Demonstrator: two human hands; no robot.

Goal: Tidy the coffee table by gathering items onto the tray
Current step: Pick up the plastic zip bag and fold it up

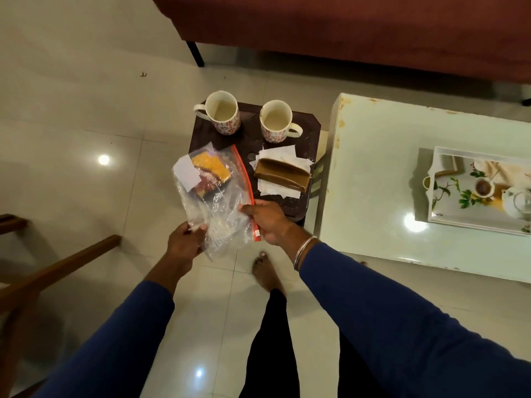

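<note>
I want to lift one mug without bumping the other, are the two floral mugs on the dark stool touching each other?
Apart. The head view shows the left mug and the right mug with a clear strip of the dark stool top between them.

Glossy pale floor tiles (71, 116) all round, bright lamp glare bouncing off them. Up top runs a red-brown sofa (359, 27) on a thin black leg (196, 54) — down at the left edge, a wooden chair frame (57, 262) pokes in, slanting across the floor.
</note>
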